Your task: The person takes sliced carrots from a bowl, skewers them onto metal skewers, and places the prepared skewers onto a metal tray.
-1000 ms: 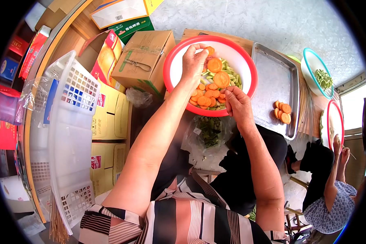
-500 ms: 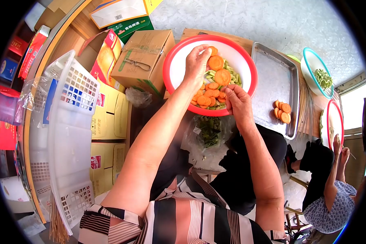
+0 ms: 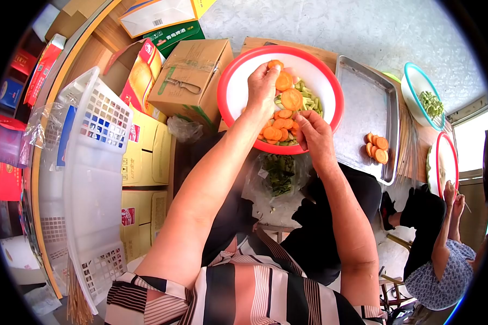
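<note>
A white bowl with a red rim (image 3: 229, 92) holds carrot slices (image 3: 277, 131) and cut green vegetable pieces (image 3: 309, 101). Over it, three larger carrot slices (image 3: 291, 99) line up between my two hands. My left hand (image 3: 262, 89) is closed, with thumb and fingers pinching the top carrot slice (image 3: 275, 64). At the lower end of the row, my right hand (image 3: 315, 134) pinches a thin skewer (image 3: 297, 112), mostly hidden by the fingers and the slices.
Right of the bowl lies a metal tray (image 3: 363, 103) with several stacked carrot slices (image 3: 377, 148). Thin sticks (image 3: 408, 143) lie beside it. Further right are a teal-rimmed bowl (image 3: 408, 76) and another person's hands (image 3: 454, 199). Left stand a cardboard box (image 3: 192, 73) and a white basket (image 3: 84, 179).
The row of carrot slices has shifted slightly left and up, and my left hand now grips its top slice further left. My right hand has moved slightly left.
</note>
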Demonstrator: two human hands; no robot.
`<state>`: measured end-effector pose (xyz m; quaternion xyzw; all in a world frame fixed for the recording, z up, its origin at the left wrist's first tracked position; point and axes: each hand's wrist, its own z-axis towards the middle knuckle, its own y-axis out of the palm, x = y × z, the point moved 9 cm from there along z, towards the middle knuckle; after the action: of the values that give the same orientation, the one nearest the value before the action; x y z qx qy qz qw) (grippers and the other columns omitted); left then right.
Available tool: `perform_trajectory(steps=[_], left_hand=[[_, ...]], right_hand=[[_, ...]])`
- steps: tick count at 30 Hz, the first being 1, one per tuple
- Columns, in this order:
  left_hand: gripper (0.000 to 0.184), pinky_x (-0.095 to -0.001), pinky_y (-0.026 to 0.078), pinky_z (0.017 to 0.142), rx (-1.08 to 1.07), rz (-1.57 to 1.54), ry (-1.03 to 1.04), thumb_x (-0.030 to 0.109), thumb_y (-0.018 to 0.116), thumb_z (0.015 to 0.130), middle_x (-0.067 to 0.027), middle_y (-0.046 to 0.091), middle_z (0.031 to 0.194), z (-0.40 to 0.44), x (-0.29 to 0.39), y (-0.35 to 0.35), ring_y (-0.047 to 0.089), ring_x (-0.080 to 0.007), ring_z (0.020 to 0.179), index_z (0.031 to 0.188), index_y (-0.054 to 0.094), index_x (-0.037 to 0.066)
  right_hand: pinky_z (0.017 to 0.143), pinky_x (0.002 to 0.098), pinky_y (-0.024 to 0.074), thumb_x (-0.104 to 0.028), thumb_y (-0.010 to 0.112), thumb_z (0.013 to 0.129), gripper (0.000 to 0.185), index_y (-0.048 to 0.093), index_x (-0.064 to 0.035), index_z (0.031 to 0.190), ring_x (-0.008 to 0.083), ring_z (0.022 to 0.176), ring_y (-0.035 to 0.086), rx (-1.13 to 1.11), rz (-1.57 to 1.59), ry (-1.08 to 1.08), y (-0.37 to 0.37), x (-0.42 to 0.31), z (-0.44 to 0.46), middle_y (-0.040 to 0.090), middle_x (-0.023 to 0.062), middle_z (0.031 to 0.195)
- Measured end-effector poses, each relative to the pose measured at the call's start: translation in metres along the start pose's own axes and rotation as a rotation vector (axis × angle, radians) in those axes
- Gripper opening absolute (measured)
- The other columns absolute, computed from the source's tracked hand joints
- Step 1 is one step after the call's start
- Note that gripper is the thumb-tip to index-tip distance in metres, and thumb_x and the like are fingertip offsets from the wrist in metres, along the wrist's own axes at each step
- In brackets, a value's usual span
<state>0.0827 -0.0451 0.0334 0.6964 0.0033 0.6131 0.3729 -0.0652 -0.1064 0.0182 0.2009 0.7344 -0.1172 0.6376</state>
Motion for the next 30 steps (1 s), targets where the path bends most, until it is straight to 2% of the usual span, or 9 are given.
perform_trajectory(steps=[7,10,11,12,15,19,23,26,30], left_hand=[[0.046,-0.0383,0.053,0.077,0.016,-0.165,-0.143,0.04,0.034,0.097,-0.0199,0.061,0.105,0.008,-0.014,-0.006,0.064,-0.0297,0.089,0.118,0.043,0.001],[0.059,-0.0387,0.049,0.079,0.126,-0.045,-0.176,0.053,0.039,0.092,-0.0188,0.052,0.121,0.017,-0.029,-0.021,0.058,-0.0271,0.097,0.127,0.038,0.006],[0.062,-0.0384,0.049,0.078,0.15,-0.042,-0.17,0.055,0.042,0.09,-0.0173,0.052,0.119,0.013,-0.024,-0.017,0.056,-0.0251,0.099,0.129,0.036,0.006],[0.057,-0.0414,0.052,0.075,0.094,-0.113,-0.165,0.047,0.043,0.093,-0.0187,0.049,0.117,0.016,-0.026,-0.016,0.057,-0.0267,0.089,0.129,0.032,0.004],[0.062,-0.0429,0.051,0.08,-0.028,-0.169,-0.165,0.042,0.046,0.093,-0.0218,0.051,0.113,0.019,-0.025,-0.012,0.06,-0.0328,0.094,0.131,0.028,-0.003],[0.055,-0.0406,0.048,0.088,-0.037,-0.103,-0.18,0.041,0.041,0.095,-0.0214,0.049,0.122,0.009,-0.011,-0.007,0.056,-0.0327,0.106,0.13,0.035,-0.001],[0.053,-0.0391,0.048,0.088,-0.07,-0.124,-0.172,0.04,0.041,0.095,-0.0201,0.051,0.121,0.004,-0.005,-0.009,0.056,-0.0313,0.106,0.128,0.038,-0.002],[0.05,-0.0369,0.048,0.087,-0.095,-0.104,-0.19,0.038,0.041,0.096,-0.0177,0.053,0.119,0.005,-0.006,-0.008,0.057,-0.0284,0.105,0.126,0.042,-0.002],[0.049,-0.0359,0.049,0.086,-0.095,-0.076,-0.198,0.037,0.039,0.096,-0.0171,0.054,0.119,0.003,-0.005,-0.008,0.058,-0.027,0.104,0.125,0.043,-0.002]], right_hand=[[0.048,0.0186,0.0331,-0.016,0.055,0.09,0.013,0.059,-0.004,0.091,0.0037,0.056,0.042,0.067,-0.025,-0.047,-0.009,0.003,0.005,0.052,-0.0031,0.067],[0.05,0.0193,0.0342,-0.015,0.056,0.089,0.013,0.06,-0.0028,0.089,0.0042,0.056,0.043,0.126,0.009,-0.025,-0.02,0.009,0.007,0.052,-0.0031,0.068],[0.051,0.0205,0.0355,-0.015,0.057,0.088,0.014,0.061,-0.0013,0.088,0.0045,0.057,0.044,0.142,-0.015,-0.056,-0.025,0.005,0.007,0.051,-0.003,0.067],[0.051,0.0209,0.0359,-0.015,0.058,0.087,0.015,0.061,-0.0006,0.087,0.0045,0.057,0.044,0.148,-0.027,-0.08,-0.031,0.0,0.008,0.051,-0.0031,0.066],[0.051,0.0215,0.0363,-0.014,0.059,0.086,0.016,0.063,0.0011,0.086,0.0048,0.056,0.044,0.202,-0.126,-0.147,-0.062,-0.025,0.0,0.05,-0.0033,0.062],[0.048,0.0195,0.0361,-0.015,0.059,0.086,0.016,0.066,-0.0008,0.089,0.0047,0.054,0.045,0.348,-0.222,-0.148,-0.134,-0.05,-0.021,0.053,-0.0025,0.064],[0.045,0.0202,0.0363,-0.017,0.06,0.084,0.018,0.065,-0.0007,0.09,0.0048,0.052,0.047,0.561,-0.36,-0.078,-0.228,-0.034,-0.048,0.056,-0.0009,0.067],[0.039,0.0189,0.029,-0.013,0.059,0.084,0.012,0.063,-0.0016,0.086,0.0032,0.043,0.04,0.653,-0.462,0.009,-0.299,0.01,-0.065,0.049,-0.0027,0.058],[0.034,0.0224,0.027,-0.014,0.064,0.08,0.01,0.062,-0.0039,0.081,0.0062,0.039,0.041,0.823,-0.398,0.158,-0.365,0.065,-0.086,0.049,-0.0016,0.056]])
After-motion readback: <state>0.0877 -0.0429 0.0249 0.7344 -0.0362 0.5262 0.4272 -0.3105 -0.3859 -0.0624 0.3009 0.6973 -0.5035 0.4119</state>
